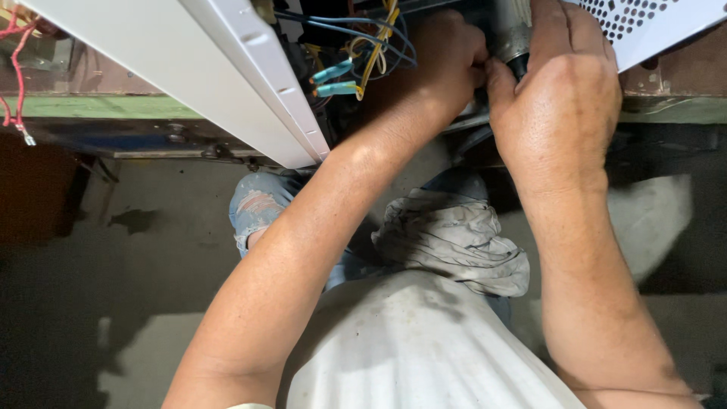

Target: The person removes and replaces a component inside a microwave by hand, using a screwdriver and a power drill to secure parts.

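Floor (pixel 91 250) of dull grey concrete fills the bottom of my view, stained dark in patches, with my knees over it in torn blue jeans (pixel 257 208) and a crumpled grey rag (pixel 454 242) lying in my lap. Above that, a white sheet-metal panel (pixel 189 68) slants across the upper left, smooth and painted, its folded edge notched along the side. A second white panel (pixel 651 23), punched with rows of small round holes, juts in at the top right. Both sit on a green-edged bench (pixel 98 106). Between the panels, a dark opening, and there's the wiring: a bundle of blue and yellow wires (pixel 371 38) with two pale blue sleeved connectors (pixel 333 79) hanging just beside my left wrist. Red wires (pixel 15 68) dangle at the far left, well apart. My left hand (pixel 447 57) is curled tight, fingers tucked inward against a grey metal cylinder (pixel 509 30) deep in the opening. My right hand (pixel 560 106) wraps over that cylinder from the other side, thumb pressed near its dark lower end, hiding most of it.
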